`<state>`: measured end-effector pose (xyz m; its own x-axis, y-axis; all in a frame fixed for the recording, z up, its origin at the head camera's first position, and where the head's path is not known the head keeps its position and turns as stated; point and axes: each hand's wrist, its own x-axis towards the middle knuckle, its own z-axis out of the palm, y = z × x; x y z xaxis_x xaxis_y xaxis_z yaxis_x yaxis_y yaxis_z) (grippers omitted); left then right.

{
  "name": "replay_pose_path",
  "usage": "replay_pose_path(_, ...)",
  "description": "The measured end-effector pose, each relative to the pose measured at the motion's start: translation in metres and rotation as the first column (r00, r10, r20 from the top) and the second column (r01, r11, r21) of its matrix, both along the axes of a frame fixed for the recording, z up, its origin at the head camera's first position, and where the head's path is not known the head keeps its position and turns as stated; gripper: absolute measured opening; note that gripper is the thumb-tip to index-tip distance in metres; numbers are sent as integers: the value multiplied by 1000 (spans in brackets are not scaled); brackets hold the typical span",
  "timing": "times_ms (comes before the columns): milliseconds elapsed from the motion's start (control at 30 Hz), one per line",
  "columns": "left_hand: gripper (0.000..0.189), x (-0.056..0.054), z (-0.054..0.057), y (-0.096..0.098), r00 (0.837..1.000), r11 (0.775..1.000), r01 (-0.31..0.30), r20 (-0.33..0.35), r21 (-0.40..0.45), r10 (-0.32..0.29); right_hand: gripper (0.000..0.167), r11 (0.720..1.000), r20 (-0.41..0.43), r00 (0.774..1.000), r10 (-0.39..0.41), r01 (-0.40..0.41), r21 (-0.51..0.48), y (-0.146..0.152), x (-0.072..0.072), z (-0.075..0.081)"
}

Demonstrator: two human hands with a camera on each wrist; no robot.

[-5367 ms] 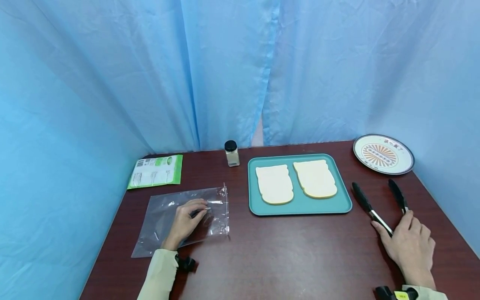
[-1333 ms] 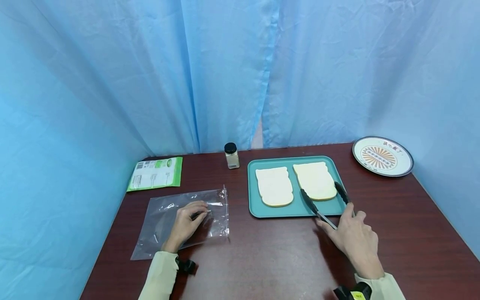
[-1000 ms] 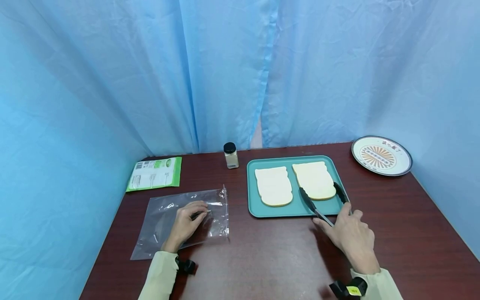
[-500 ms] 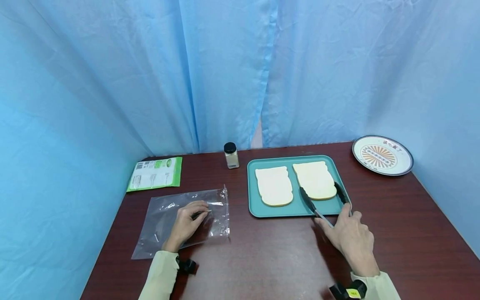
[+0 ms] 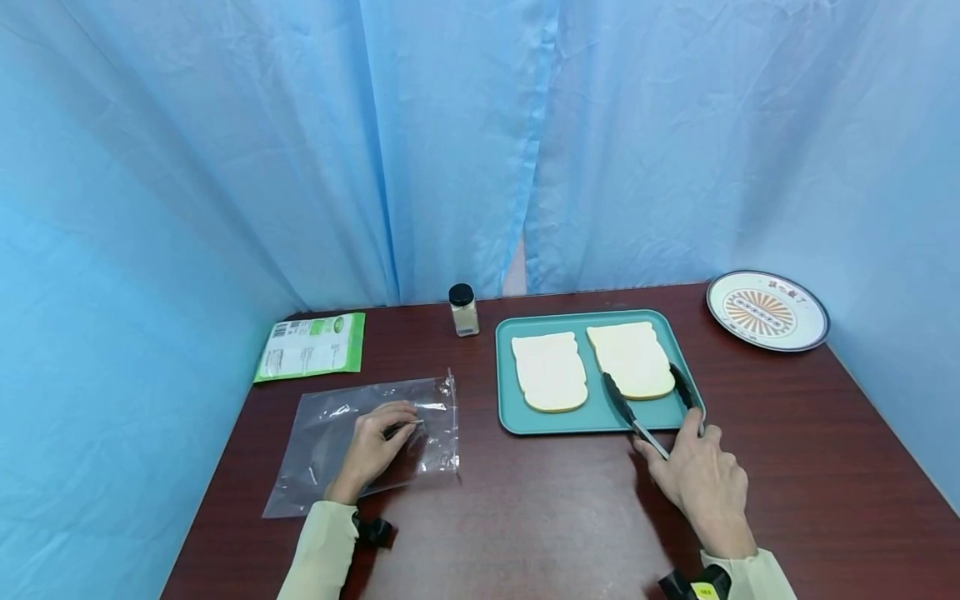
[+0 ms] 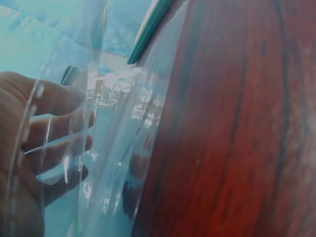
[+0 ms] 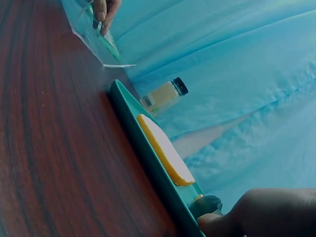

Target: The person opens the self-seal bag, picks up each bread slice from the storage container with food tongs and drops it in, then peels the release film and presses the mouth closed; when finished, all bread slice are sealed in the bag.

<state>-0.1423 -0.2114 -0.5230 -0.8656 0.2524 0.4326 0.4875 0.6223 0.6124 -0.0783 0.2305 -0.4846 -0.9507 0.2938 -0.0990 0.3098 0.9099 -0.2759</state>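
Observation:
My left hand (image 5: 377, 439) pinches the upper layer of a clear plastic bag (image 5: 322, 437) lying flat on the left of the table; the left wrist view shows the fingers partly through the plastic. My right hand (image 5: 708, 483) grips a pair of tongs (image 5: 647, 437) with black tips, its fingers round the metal arms. The spread tips reach over a teal tray (image 5: 525, 423), one on each side of the near end of the right bread slice (image 5: 632, 358). The left bread slice (image 5: 550, 371) lies beside it on the tray. Whether the tips touch the bread, I cannot tell.
A small jar (image 5: 463, 311) with a black lid stands behind the tray's left corner. At the back left lies a green and white packet (image 5: 310, 347). A patterned round plate (image 5: 767, 310) sits at the back right. Blue curtains (image 5: 450, 150) rise behind the table.
From the table's right side, my right hand has carried the tongs left to the right bread slice. Over the last second it has barely moved. The left hand stays on the bag.

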Motion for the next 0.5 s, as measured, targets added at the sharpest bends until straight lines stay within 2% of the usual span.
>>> replay_pose_path(233, 9, 1, 0, 0, 1000, 1000, 5, 9, 19, -5, 91, 1000, 11, 1000, 11, -11, 1, 3, -1, 1)
replay_pose_path(500, 10, 1, 0, -1, 1000, 1000, 7, -9, 19, -7, 90, 1000, 40, 999, 15, -16, 16, 7, -2, 2)
